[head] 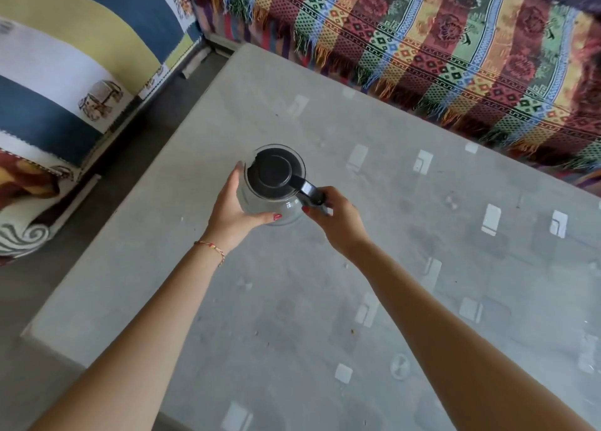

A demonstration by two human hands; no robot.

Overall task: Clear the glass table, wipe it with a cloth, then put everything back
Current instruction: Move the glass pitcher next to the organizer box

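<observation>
Glass jug: a clear glass jug (274, 183) with a black lid (274, 172) and a black handle (311, 194) was over the far left part of the glass table (406, 268). From above I could not tell if its base stood on the glass or was a little above it.

Left hand: the left hand (232, 208) lay against the left side of the jug's round body. The fingers went around the far side, and the thumb, with a red nail, pressed on the near side, so the hand was cupped around the glass.

Right hand: the right hand (336, 217) was closed around the black handle, which pointed to the right and toward the person. The fingers were curled tight on it, and the thumb tip touched the glass close to the handle.

Wrist: a thin red and yellow thread bracelet (210, 247) was on the left wrist.

Table: the top was grey and see-through, with pale square marks showing in it and some small brown crumbs (352, 331) near the middle.

Surroundings: a sofa with a many-coloured fringed blanket (439, 43) stood along the far edge of the table. A seat with blue, yellow and white striped fabric (74, 50) stood to the left, apart from the table.
</observation>
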